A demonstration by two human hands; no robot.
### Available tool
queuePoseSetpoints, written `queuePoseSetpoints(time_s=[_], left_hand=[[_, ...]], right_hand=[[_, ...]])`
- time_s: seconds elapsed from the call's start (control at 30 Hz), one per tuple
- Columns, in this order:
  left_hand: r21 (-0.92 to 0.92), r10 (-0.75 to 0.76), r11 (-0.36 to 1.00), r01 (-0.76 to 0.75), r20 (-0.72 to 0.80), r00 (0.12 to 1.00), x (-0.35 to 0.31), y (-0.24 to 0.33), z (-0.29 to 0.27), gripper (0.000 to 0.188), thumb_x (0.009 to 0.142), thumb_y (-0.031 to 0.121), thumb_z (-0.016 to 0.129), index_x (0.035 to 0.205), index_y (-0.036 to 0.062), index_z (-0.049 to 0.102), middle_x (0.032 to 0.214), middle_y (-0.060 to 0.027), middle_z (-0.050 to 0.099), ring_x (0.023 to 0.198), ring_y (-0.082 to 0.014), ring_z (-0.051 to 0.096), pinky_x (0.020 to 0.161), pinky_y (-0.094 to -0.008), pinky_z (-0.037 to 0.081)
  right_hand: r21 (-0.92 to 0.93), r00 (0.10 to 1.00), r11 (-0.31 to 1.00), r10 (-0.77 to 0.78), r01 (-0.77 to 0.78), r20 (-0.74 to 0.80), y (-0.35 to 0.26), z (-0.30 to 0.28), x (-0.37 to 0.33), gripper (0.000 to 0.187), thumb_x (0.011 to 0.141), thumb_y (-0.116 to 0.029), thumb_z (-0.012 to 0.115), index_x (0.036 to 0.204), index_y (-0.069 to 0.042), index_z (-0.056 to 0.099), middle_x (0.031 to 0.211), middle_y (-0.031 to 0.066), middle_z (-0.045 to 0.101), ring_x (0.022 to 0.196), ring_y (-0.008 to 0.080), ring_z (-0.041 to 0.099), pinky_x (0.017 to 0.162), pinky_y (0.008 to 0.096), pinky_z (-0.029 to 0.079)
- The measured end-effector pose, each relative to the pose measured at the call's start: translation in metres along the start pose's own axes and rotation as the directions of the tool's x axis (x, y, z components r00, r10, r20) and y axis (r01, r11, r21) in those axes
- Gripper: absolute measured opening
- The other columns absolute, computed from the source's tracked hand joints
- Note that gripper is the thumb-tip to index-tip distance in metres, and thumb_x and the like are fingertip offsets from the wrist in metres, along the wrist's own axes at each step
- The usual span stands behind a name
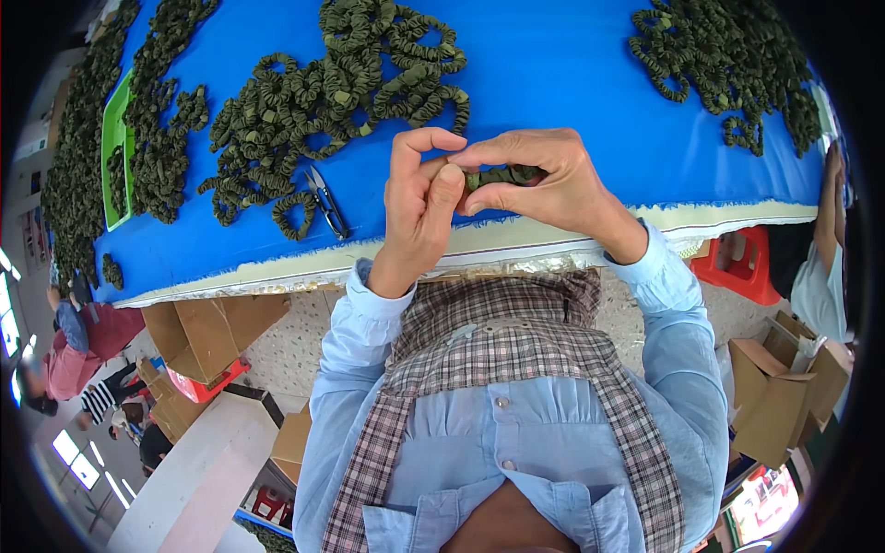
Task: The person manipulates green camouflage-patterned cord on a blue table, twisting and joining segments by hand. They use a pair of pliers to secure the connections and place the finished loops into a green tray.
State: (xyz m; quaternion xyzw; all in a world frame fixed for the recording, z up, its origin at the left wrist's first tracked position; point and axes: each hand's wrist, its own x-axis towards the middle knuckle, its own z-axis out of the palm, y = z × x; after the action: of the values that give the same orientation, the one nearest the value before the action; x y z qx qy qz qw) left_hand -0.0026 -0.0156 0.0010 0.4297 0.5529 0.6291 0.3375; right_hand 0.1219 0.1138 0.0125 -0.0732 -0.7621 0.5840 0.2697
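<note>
Over the near edge of the table, both of my hands hold one dark green fabric scrunchie (502, 175). My left hand (422, 198) pinches its left end, with the thumb and fingertips pressed together. My right hand (562, 180) curls round the other side, its thumb below and fingers above, hiding part of the band. A big heap of similar green scrunchies (341, 92) lies just beyond my hands to the left, and one scrunchie (293, 215) sits at its near edge. Beside that one, a small pair of scissors (326, 205) rests with the blades pointing away from me.
Blue cloth (544, 55) covers the table. More scrunchie piles lie at the far right (728, 69) and far left (78, 138), near a green tray (117, 152). Cardboard boxes (207, 336) and a red stool (742, 267) stand below the table edge. Other people are at both sides.
</note>
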Motion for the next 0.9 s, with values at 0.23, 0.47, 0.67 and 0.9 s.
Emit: queuePoseSetpoints(time_s=[0.23,0.47,0.67,0.9], left_hand=[[-0.253,0.011,0.968,-0.007,0.016,1.000,0.001,-0.006,-0.005,0.020,0.101,0.014,0.042,0.116,0.0012,0.040,0.067,-0.0039,0.053,0.057,-0.0069,0.047,0.065,-0.0276,0.051],[-0.055,-0.212,0.975,0.213,0.016,0.977,0.011,0.008,0.002,0.022,0.095,0.020,0.060,0.097,-0.0023,0.059,0.061,0.0004,0.052,0.053,-0.0039,0.046,0.059,-0.0224,0.049],[-0.247,-0.204,0.947,0.206,0.034,0.978,0.009,-0.013,-0.004,0.025,0.095,0.023,0.059,0.096,-0.0021,0.060,0.059,0.0012,0.051,0.053,-0.0035,0.045,0.056,-0.0217,0.046],[-0.344,-0.216,0.910,0.233,0.086,0.973,0.013,-0.008,-0.004,0.029,0.101,0.024,0.044,0.115,-0.0005,0.049,0.058,0.0023,0.046,0.054,-0.0050,0.043,0.059,-0.0233,0.045]], right_hand=[[0.343,0.955,0.899,0.296,-0.273,-0.016,-0.004,-0.012,0.001,0.012,0.086,-0.010,0.070,0.091,-0.002,0.064,0.070,-0.0017,0.064,0.061,0.0005,0.049,0.051,0.0189,0.035],[0.682,0.913,0.672,0.407,-0.287,-0.016,0.004,-0.013,0.006,0.017,0.091,-0.015,0.065,0.100,-0.002,0.058,0.061,-0.0048,0.052,0.050,0.0025,0.030,0.047,0.0222,0.023],[0.723,0.895,0.611,0.446,-0.323,0.022,0.003,-0.016,0.008,0.017,0.090,-0.014,0.065,0.099,-0.002,0.057,0.061,-0.0047,0.050,0.049,0.0025,0.029,0.046,0.0225,0.023],[0.327,0.950,0.902,0.310,-0.282,-0.036,-0.001,-0.008,0.005,0.023,0.079,-0.009,0.076,0.098,0.000,0.066,0.070,-0.0011,0.060,0.052,0.0020,0.038,0.047,0.0210,0.029]])
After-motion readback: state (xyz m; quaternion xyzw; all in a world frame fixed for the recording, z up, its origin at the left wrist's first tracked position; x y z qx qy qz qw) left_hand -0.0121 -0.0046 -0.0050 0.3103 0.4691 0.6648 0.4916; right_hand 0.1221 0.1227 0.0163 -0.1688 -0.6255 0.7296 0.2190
